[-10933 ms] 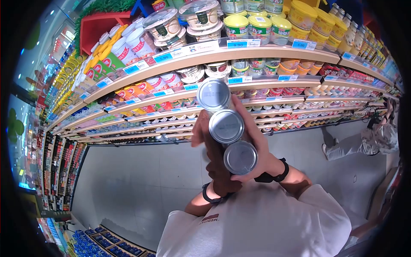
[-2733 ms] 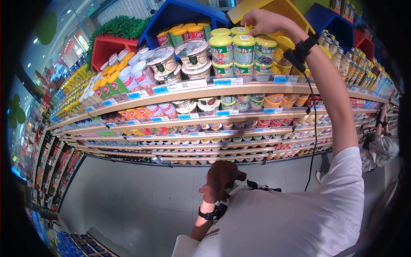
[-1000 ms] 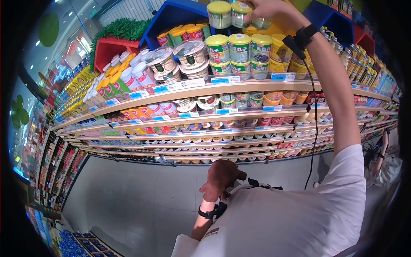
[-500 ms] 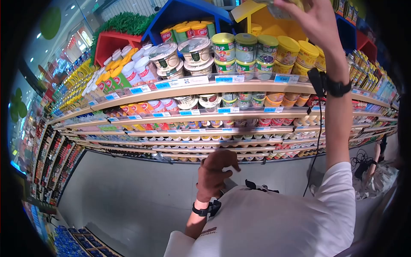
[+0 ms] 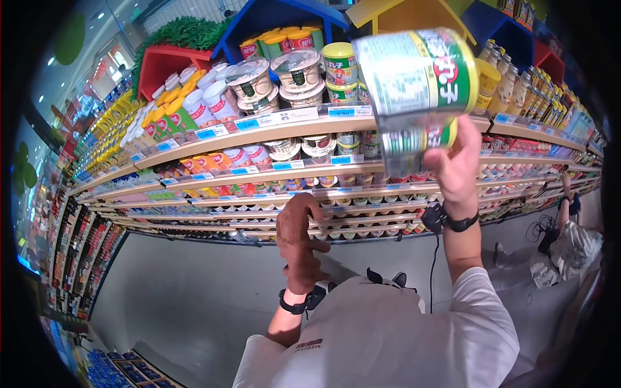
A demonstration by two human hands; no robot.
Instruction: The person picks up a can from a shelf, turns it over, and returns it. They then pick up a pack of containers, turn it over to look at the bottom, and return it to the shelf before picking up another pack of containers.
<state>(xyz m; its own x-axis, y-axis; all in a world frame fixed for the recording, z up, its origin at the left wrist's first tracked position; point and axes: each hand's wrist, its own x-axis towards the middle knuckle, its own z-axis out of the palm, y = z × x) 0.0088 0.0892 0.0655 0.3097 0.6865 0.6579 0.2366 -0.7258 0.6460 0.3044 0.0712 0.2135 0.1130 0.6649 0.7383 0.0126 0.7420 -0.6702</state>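
My right hand [image 5: 460,161] grips a can [image 5: 414,74] with a green and white label and yellow rims, held up close to the camera. Directly beneath it is a second, smaller-looking labelled section [image 5: 404,139]; whether this is another stacked can I cannot tell. My fingers and thumb are at the lower right of it. Lower and to the left, my left hand [image 5: 299,242] hangs in front of the shelves with loosely curled fingers apart, holding nothing. Similar green-labelled cans [image 5: 341,71] stand stacked on the top shelf, partly hidden by the held can.
White lidded tubs [image 5: 296,71] and yellow-lidded containers [image 5: 168,126] line the top shelf [image 5: 278,129]. Lower shelves carry many small packages. Blue [image 5: 284,19] and yellow house-shaped frames rise behind. A cable [image 5: 433,271] hangs from my right wrist. Another person [image 5: 569,249] is at far right.
My right hand has come down from the top edge, bringing the can in front of the shelf. My left hand has shifted slightly left and up. The person at right shows more.
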